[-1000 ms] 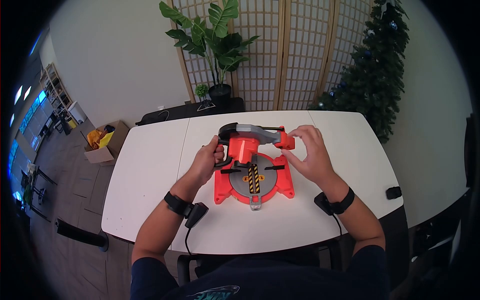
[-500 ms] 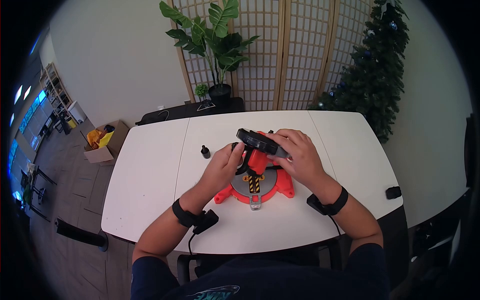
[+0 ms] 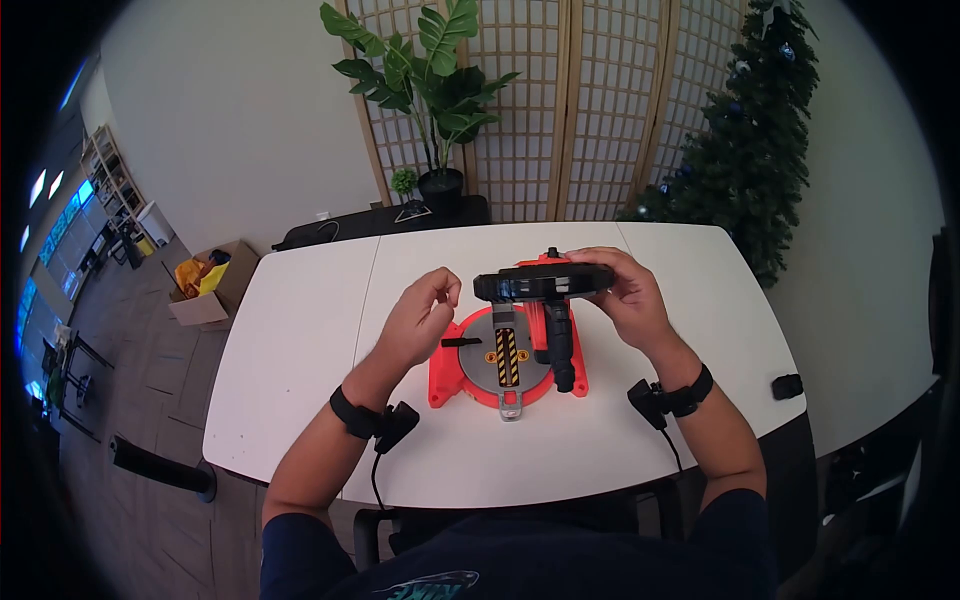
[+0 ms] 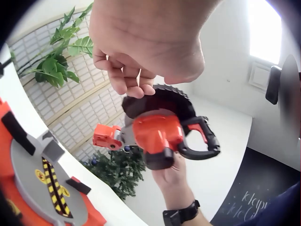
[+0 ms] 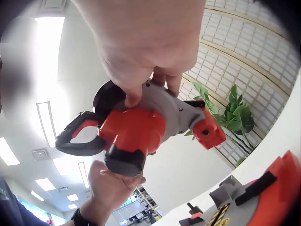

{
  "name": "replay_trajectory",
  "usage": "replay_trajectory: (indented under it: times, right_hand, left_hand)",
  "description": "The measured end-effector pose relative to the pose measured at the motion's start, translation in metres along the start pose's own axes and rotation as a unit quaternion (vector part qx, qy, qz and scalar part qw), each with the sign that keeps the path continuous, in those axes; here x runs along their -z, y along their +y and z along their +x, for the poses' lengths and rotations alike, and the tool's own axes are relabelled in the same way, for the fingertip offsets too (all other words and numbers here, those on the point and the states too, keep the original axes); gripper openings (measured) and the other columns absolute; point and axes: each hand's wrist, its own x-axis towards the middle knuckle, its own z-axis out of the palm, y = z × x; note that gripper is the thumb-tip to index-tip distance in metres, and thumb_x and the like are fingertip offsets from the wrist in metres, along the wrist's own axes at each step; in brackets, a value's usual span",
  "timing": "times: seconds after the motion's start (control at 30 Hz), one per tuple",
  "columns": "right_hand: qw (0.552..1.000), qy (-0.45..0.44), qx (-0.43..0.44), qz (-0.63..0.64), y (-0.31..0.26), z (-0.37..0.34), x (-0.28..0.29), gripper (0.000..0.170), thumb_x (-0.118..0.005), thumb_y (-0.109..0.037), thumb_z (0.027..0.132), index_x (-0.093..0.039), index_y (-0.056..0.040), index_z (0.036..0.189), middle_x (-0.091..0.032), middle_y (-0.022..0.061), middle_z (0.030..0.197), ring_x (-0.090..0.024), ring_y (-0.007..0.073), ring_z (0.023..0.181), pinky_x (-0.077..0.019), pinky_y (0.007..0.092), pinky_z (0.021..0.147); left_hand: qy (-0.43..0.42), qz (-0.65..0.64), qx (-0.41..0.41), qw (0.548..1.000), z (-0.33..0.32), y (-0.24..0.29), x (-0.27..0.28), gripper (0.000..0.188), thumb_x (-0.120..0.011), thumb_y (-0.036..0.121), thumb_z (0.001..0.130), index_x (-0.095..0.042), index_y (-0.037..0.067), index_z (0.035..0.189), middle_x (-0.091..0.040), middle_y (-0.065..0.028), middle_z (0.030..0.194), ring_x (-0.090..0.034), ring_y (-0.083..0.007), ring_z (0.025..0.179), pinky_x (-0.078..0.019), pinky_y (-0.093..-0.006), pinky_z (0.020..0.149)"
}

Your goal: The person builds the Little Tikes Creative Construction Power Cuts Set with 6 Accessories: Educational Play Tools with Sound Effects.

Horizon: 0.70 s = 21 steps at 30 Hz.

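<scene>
A red, grey and black toy mitre saw is in two parts. My right hand (image 3: 632, 305) grips the saw head (image 3: 545, 286) by its round blade guard, fingers and thumb on either side. In the right wrist view the red motor housing (image 5: 136, 132) and black loop handle (image 5: 80, 148) show below that hand. My left hand (image 3: 413, 322) is just left of the saw head, fingers loosely curled with nothing in them. Under the head sits the saw base (image 3: 441, 385) on the white table, with its grey turntable (image 4: 28, 169) and black-and-yellow striped slot.
The white table (image 3: 300, 400) surrounds the base. A small black object (image 3: 787, 385) lies at its right edge. Behind stand a potted plant (image 3: 440, 185), a lattice screen (image 3: 530, 120) and a decorated tree (image 3: 740, 150). A cardboard box (image 3: 220, 290) is at the far left.
The saw head came up off the base and turned, its handle now pointing toward me. My left hand let go of the handle and moved left; my right hand took hold of the guard.
</scene>
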Motion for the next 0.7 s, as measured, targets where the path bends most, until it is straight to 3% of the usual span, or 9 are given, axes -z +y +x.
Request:
replay_trajectory:
  times: [0.03,0.1,0.13,0.27,0.4,0.5,0.53,0.6,0.7]
  right_hand:
    - [0.999,-0.018,-0.022,0.027,0.001,-0.001,0.0,0.046,-0.058,0.019,0.086,-0.061,-0.0039,0.125,-0.06,0.0108,0.131,-0.059,0.0237,0.124,-0.052,0.0344,0.104]
    - [0.996,-0.023,-0.038,0.08,0.002,-0.002,0.0,0.045,-0.059,0.018,0.086,-0.061,-0.0039,0.126,-0.06,0.0114,0.131,-0.059,0.023,0.124,-0.0522,0.0344,0.105]
    - [0.989,-0.029,-0.055,0.133,0.002,-0.002,0.0,0.045,-0.06,0.017,0.086,-0.06,-0.004,0.126,-0.06,0.0119,0.131,-0.059,0.0223,0.125,-0.0523,0.0345,0.105]
    - [0.986,-0.049,-0.021,0.16,0.01,0.0,-0.001,0.043,-0.064,0.012,0.087,-0.058,-0.0041,0.127,-0.062,0.0135,0.128,-0.061,0.0218,0.122,-0.054,0.0357,0.103]
    - [0.965,-0.082,-0.028,0.249,0.007,0.002,-0.006,0.039,-0.059,0.008,0.093,-0.054,-0.0038,0.13,-0.061,0.0132,0.131,-0.06,0.0217,0.122,-0.0517,0.0367,0.105]
    - [0.962,-0.096,-0.022,0.254,0.006,0.004,-0.005,0.038,-0.061,0.005,0.093,-0.055,-0.0041,0.129,-0.061,0.0134,0.131,-0.06,0.0217,0.123,-0.0505,0.0368,0.107]
    - [0.959,-0.107,-0.017,0.26,0.006,0.005,-0.005,0.037,-0.062,0.003,0.093,-0.055,-0.0041,0.128,-0.061,0.0134,0.131,-0.06,0.0217,0.123,-0.05,0.0367,0.107]
    - [0.966,-0.121,-0.011,0.228,0.006,0.006,-0.002,0.036,-0.063,0.003,0.092,-0.057,-0.0041,0.127,-0.061,0.013,0.131,-0.061,0.0219,0.122,-0.0499,0.0365,0.107]
    - [0.974,-0.144,-0.017,0.176,0.006,0.006,0.003,0.035,-0.064,0.003,0.091,-0.06,-0.0043,0.124,-0.061,0.0126,0.131,-0.062,0.0221,0.12,-0.0499,0.0362,0.107]
  left_hand:
    - [0.0,0.0,0.0,1.0,-0.001,-0.003,-0.001,0.012,-0.049,0.013,0.085,-0.049,0.002,0.09,-0.051,-0.0075,0.085,-0.051,-0.0188,0.081,-0.0437,-0.0326,0.072]
    - [-0.019,0.007,0.102,0.995,-0.002,-0.004,-0.002,0.021,-0.054,0.01,0.083,-0.049,0.003,0.103,-0.053,-0.0098,0.102,-0.052,-0.0196,0.09,-0.0462,-0.0335,0.078]
    - [-0.055,0.029,0.111,0.992,0.0,-0.009,-0.003,0.042,-0.063,0.012,0.083,-0.049,0.003,0.121,-0.053,-0.0127,0.122,-0.056,-0.0225,0.108,-0.0482,-0.0344,0.09]
    - [-0.133,0.043,0.093,0.986,0.0,-0.002,-0.014,0.071,-0.078,0.028,0.084,-0.045,0.005,0.142,-0.054,-0.0164,0.137,-0.055,-0.0271,0.127,-0.044,-0.0368,0.105]
    - [-0.215,0.003,0.117,0.97,0.005,0.011,-0.016,0.054,-0.078,0.023,0.087,-0.056,0.003,0.132,-0.068,-0.0092,0.116,-0.062,-0.0176,0.112,-0.045,-0.0346,0.103]
    - [-0.271,-0.07,0.106,0.954,0.008,0.018,-0.01,0.046,-0.073,0.017,0.092,-0.057,0.002,0.131,-0.068,-0.0062,0.117,-0.063,-0.0141,0.108,-0.0472,-0.0332,0.101]
    - [-0.271,-0.07,0.106,0.954,0.008,0.008,-0.01,0.046,-0.073,0.017,0.092,-0.057,0.002,0.131,-0.068,-0.0062,0.117,-0.063,-0.0141,0.108,-0.0472,-0.0332,0.101]
    - [-0.274,-0.24,0.161,0.917,0.01,-0.01,-0.009,0.039,-0.068,0.011,0.095,-0.057,0.0,0.131,-0.068,-0.0049,0.117,-0.064,-0.0118,0.105,-0.0494,-0.0304,0.098]
    - [-0.23,-0.205,0.174,0.935,0.008,-0.003,-0.002,0.036,-0.065,0.009,0.097,-0.058,-0.001,0.13,-0.068,-0.0056,0.115,-0.064,-0.0104,0.104,-0.0508,-0.0277,0.097]
